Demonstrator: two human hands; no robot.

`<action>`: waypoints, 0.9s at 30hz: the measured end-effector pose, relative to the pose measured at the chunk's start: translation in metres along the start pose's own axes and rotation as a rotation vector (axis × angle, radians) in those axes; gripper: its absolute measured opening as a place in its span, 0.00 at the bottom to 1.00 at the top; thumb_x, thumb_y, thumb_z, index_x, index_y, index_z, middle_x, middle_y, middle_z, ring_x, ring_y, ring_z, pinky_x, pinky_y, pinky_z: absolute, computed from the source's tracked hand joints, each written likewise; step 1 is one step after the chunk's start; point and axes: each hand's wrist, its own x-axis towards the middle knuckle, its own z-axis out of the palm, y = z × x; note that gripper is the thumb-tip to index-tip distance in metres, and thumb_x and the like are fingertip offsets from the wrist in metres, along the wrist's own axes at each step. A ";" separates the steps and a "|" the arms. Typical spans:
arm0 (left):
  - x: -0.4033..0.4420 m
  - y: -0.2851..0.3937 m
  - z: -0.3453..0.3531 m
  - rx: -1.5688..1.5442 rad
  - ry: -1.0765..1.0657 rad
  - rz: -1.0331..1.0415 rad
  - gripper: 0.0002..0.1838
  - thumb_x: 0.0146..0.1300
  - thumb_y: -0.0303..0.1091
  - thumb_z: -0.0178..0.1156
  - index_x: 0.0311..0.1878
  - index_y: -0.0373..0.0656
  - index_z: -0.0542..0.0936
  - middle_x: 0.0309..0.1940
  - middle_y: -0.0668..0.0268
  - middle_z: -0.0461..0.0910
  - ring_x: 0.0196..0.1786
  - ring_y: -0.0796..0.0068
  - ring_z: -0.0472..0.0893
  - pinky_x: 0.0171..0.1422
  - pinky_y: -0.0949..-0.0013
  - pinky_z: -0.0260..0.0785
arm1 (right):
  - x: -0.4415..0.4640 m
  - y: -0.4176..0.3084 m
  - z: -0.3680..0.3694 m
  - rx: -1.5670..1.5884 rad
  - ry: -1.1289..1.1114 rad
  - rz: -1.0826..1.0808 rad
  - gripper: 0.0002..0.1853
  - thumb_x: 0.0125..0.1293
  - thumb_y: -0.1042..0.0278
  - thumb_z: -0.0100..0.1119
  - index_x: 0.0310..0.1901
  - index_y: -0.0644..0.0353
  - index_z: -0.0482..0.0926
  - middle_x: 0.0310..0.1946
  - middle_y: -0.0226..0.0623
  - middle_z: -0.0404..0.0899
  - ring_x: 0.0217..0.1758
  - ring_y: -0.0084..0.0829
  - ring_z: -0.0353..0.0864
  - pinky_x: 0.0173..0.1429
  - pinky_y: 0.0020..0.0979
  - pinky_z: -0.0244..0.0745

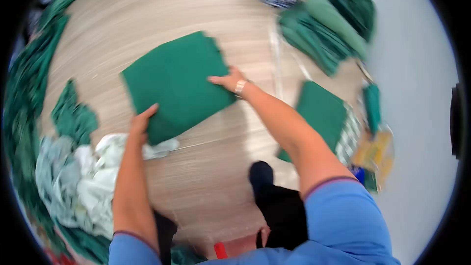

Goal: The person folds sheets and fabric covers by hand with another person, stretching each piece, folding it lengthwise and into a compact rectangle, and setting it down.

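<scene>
As the landmark, the green stack [320,110] on the wooden floor [206,176] is taken. To the left of this stack, the folded green cloth [176,86] is held with two hands. Its near left edge is pinched by the left hand [140,123], and its right edge by the right hand [229,79]; both thumbs are seen on top, the other fingers are mostly hidden. Whether the floor is touched by the cloth cannot be told. Beyond the stack, loose green cloths [326,24] are heaped. Far to its left, white cloths [103,181] are lying crumpled. To its right, a yellow package [377,152] is seen.
</scene>
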 end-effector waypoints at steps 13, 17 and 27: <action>-0.253 0.018 0.073 0.145 -0.116 -0.308 0.23 0.51 0.29 0.63 0.51 0.33 0.72 0.43 0.55 0.77 0.40 0.62 0.79 0.45 0.60 0.74 | -0.226 0.089 -0.038 0.327 -0.402 0.335 0.25 0.52 0.68 0.65 0.52 0.69 0.71 0.46 0.45 0.76 0.47 0.36 0.77 0.52 0.34 0.73; -0.330 0.059 0.072 0.249 -0.138 0.005 0.23 0.49 0.30 0.63 0.49 0.32 0.72 0.40 0.56 0.78 0.38 0.63 0.80 0.43 0.62 0.75 | -0.270 0.058 -0.015 0.466 -0.403 0.139 0.26 0.51 0.70 0.65 0.52 0.70 0.71 0.46 0.45 0.76 0.47 0.36 0.77 0.53 0.34 0.72; -0.565 0.122 0.042 0.288 0.497 0.683 0.25 0.47 0.31 0.63 0.49 0.30 0.72 0.40 0.56 0.78 0.38 0.67 0.79 0.43 0.68 0.73 | -0.322 -0.140 0.048 0.077 -0.557 -0.507 0.21 0.56 0.55 0.59 0.42 0.68 0.79 0.38 0.42 0.80 0.38 0.29 0.79 0.47 0.28 0.73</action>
